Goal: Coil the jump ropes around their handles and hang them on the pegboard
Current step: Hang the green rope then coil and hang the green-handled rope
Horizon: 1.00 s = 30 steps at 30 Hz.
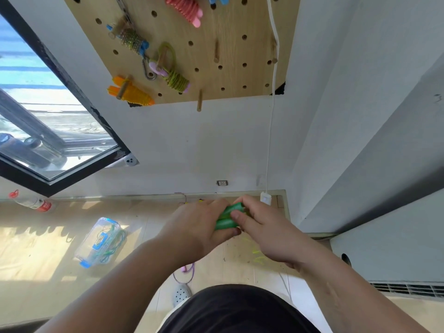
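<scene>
A clear plastic box [84,248] with blue latches lies on the floor at the left, holding tangled green and blue rope. Below the pegboard [228,27], the left hand [197,228] curls around the paired green handles [227,218], while the right hand [264,230] pinches their upper end. The red label on the bottle [32,202] by the wall is too small to read.

Your handles [228,216] green. Your shirt [240,308] black. Pegboard [230,75] tan wood, dotted with dark holes. Orange rope [137,94], pink rope [187,8] hanging there.

Two hands [199,227] – two green handles [227,221] – one pegboard [240,75].
</scene>
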### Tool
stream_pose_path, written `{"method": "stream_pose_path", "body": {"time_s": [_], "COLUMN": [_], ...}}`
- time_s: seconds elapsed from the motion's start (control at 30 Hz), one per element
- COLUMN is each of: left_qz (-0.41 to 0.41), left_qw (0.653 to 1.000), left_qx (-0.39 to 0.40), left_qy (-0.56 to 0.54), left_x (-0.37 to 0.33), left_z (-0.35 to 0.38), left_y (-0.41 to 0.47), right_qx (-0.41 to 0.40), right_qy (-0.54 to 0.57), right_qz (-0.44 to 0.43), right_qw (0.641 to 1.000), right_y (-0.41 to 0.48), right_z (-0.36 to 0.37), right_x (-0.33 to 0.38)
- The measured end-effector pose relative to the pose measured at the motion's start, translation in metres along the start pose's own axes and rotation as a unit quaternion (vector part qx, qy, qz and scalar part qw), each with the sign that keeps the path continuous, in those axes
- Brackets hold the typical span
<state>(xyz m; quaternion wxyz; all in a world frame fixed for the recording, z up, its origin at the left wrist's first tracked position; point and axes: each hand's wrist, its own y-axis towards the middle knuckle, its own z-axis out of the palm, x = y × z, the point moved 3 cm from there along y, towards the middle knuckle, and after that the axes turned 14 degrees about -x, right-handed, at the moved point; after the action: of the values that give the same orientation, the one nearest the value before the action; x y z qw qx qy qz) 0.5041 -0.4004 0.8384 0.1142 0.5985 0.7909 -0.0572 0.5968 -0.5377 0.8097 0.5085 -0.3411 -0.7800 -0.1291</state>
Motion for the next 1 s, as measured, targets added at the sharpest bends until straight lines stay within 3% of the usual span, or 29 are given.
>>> {"method": "stream_pose_path", "body": {"time_s": [0.23,0.7,1.0], "left_qz": [-0.125,-0.061,-0.122], "left_qw": [0.97,0.981,0.979], "left_qx": [-0.05,-0.013,0.011], "left_qy": [-0.204,-0.185,-0.164], "left_x": [-0.002,-0.012,0.0], "left_z": [0.009,0.001,0.007], "left_y": [-0.005,-0.003,0.004], "right_qx": [-0.031,-0.074,-0.105], "right_qy": [0.095,0.098,-0.094], "right_qz": [-0.005,-0.008,-0.07], "right_qw": [0.995,0.992,0.988], "right_y": [0.002,-0.003,-0.002], "right_z": [-0.012,-0.018,-0.039], "right_x": [0.003,0.0,-0.001]}}
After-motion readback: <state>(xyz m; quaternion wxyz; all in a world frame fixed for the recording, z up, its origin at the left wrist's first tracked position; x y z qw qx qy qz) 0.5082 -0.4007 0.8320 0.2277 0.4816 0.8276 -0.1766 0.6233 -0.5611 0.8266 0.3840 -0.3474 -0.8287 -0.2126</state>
